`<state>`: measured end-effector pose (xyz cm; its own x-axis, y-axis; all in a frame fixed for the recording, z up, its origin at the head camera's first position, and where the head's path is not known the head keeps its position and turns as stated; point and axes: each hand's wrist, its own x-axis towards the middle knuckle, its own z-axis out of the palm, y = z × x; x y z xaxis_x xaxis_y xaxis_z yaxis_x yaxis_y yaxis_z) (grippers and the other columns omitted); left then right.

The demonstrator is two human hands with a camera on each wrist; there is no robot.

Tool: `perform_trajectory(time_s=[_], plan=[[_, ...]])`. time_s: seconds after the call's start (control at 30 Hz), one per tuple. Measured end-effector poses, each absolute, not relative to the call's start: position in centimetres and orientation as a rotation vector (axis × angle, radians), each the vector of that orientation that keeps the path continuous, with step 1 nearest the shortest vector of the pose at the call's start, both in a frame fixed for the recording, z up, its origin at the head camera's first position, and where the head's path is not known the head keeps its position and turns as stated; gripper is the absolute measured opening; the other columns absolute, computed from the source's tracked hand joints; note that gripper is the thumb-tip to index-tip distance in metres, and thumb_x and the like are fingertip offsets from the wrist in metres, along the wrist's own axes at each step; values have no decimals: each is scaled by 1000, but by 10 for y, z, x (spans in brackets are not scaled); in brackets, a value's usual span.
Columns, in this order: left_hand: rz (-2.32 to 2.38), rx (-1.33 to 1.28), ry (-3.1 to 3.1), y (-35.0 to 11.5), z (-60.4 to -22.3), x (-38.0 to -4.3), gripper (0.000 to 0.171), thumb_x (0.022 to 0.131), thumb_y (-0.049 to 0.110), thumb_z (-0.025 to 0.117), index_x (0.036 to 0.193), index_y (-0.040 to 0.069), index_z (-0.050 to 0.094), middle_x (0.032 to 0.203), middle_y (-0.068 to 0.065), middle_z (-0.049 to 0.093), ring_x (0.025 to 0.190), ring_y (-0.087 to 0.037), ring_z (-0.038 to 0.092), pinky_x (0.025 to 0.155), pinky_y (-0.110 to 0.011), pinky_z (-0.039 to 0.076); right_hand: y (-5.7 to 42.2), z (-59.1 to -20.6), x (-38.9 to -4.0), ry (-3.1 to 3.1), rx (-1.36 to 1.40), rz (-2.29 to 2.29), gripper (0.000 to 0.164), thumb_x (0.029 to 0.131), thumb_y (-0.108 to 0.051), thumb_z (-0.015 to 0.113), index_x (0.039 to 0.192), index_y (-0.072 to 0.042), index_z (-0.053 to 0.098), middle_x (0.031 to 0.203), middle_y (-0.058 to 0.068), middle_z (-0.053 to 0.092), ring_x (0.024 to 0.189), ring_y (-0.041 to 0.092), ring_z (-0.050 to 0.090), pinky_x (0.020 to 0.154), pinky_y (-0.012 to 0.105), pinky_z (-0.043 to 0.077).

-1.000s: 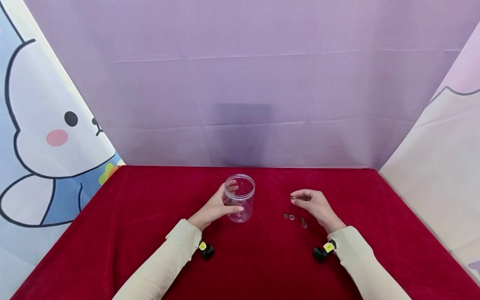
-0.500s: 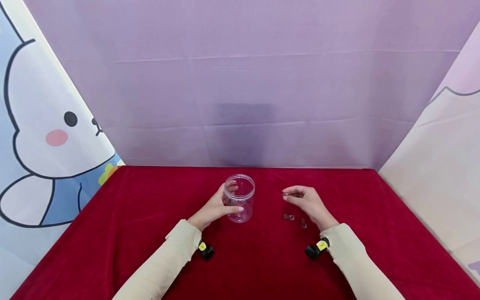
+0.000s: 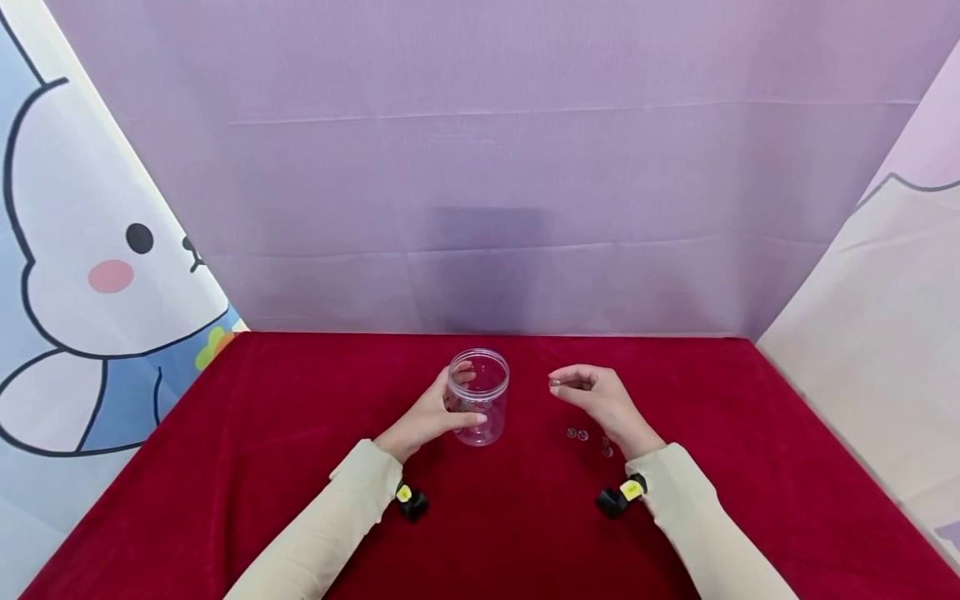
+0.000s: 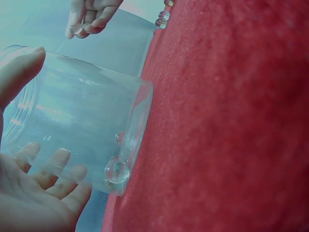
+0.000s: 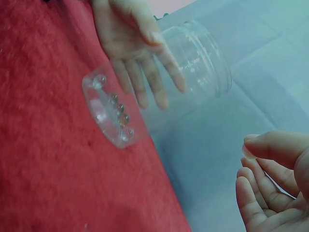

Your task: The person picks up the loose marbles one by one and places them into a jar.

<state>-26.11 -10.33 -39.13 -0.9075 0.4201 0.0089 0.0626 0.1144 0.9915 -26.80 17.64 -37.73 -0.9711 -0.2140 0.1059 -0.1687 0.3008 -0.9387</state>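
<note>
A clear plastic jar [image 3: 491, 421] with no lid stands upright on the red cloth, its mouth facing up. Around its left side wraps my left hand [image 3: 429, 414], thumb across the front and fingers behind. Several glass marbles [image 5: 119, 107] lie on the jar's floor, seen through its wall in the right wrist view. To the right of the jar, my right hand [image 3: 606, 402] is raised above the cloth. Between thumb and fingertips it pinches a small clear marble [image 5: 248, 152]. Several loose marbles [image 3: 582, 435] rest on the cloth below that hand, in two small groups.
Red cloth [image 3: 315, 392] covers the table. A lilac curtain [image 3: 480, 167] closes off the back, with a cartoon-printed panel [image 3: 112, 333] at the left and a pale panel [image 3: 862, 350] at the right.
My right hand has moved left and slightly farther from me, toward the jar, carrying the pinched marble. My left hand and the jar have stayed in place.
</note>
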Motion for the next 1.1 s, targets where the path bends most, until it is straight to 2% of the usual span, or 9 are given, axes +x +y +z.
perform_trajectory(time_s=[0.2,0.43,0.63,0.9,1.1], plan=[[1850,470,2125,-103,-390,-261,82,81,5,71,146,14,22,149,-17,28,137,-35,27,107,-49,33,168,-373,-266,2499,-372,-1820,28,85,-13,70,109,0,66,104,12,68,86,13,61,79,34,51],[1856,461,2137,-104,-406,-269,83,80,5,72,146,15,23,148,-15,30,133,-33,34,103,-47,38,162,-372,-263,2496,-370,-1825,26,85,-15,70,108,-4,67,104,9,69,88,16,62,82,35,51],[1883,479,2155,-103,-419,-278,81,80,8,74,144,20,26,148,-13,31,135,-32,31,105,-49,35,156,-368,-264,2503,-424,-1839,25,85,-14,70,107,-3,68,103,11,69,87,15,62,79,29,50],[1872,492,2177,-102,-421,-277,87,77,16,78,145,20,24,147,-12,33,136,-30,30,107,-50,32,152,-362,-263,2475,-436,-1874,27,85,-14,70,109,-1,67,103,11,69,87,14,62,79,27,49],[1884,480,2176,-102,-421,-277,83,77,15,77,143,24,28,147,-12,34,132,-29,36,103,-48,37,150,-359,-264,2472,-453,-1886,27,86,-14,69,109,-1,67,103,12,69,88,15,63,81,29,49]])
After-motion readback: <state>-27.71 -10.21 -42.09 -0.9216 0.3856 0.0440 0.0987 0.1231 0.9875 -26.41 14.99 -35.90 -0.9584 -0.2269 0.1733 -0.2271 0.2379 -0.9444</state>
